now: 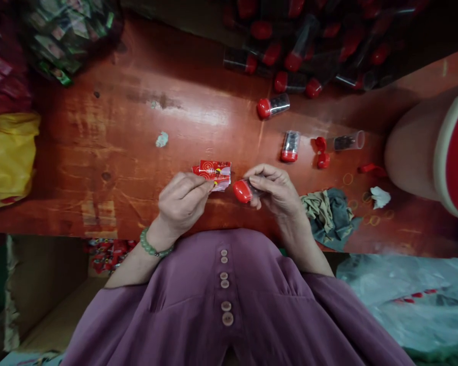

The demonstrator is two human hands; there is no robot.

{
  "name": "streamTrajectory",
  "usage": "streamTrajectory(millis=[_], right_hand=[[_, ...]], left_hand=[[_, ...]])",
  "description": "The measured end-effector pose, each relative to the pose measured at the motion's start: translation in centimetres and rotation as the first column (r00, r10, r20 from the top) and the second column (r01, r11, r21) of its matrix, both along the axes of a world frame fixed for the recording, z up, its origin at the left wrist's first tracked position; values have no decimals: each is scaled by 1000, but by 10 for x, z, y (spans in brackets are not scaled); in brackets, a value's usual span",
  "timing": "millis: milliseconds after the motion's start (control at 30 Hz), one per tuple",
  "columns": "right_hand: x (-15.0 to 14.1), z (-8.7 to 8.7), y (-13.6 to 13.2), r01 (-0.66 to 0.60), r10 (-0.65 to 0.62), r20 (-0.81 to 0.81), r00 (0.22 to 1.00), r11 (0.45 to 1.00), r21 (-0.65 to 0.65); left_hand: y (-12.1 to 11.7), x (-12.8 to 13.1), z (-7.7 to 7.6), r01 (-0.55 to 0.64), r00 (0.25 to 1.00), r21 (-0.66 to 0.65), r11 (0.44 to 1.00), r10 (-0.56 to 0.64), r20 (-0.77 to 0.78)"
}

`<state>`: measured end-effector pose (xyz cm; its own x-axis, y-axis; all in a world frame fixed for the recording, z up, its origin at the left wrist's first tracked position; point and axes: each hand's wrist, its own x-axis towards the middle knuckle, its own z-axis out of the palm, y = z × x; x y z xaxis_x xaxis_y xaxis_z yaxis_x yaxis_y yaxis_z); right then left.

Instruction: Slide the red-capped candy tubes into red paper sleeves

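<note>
Your left hand (183,198) bunches its fingertips at near-side red labels (223,170), grip unclear; your right hand (278,192), just right, pinches a red-capped vial (243,190). Label-picking seems underway; next calls for separating one.

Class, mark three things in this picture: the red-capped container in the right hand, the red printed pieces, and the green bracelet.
Red-capped container (243,191): head view, on the red cap.
Red printed pieces (220,172): head view, on the printed side.
Green bracelet (148,247): head view, on its beads.

Labels (222,169) left, tub (412,152) right, table (130,132) beneath
</note>
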<state>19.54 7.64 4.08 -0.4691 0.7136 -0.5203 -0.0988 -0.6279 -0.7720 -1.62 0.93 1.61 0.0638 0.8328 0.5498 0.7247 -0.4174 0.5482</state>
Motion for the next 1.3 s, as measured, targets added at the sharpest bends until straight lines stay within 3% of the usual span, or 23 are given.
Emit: streamTrajectory(millis=[367,567,900,1133,1300], right_hand=[[-8,-12,1,-9,14,111,994,999,-49],[-11,-14,-4,65,-61,234,970,998,-9],[-19,-22,-17,83,-135,318,938,982,172],[-31,-17,-23,81,-142,384,912,982,171],[-39,-16,-26,121,-178,326,928,975,187]], left_hand=[[-7,6,-5,49,997,43,998,-46,-62],[-8,9,-10,82,987,123,989,-64,-145],[-13,8,-25,152,978,-35,988,-155,-142],[-9,9,-28,245,957,32,969,-236,-166],[-3,4,-24,272,958,-107,956,-280,-65]])
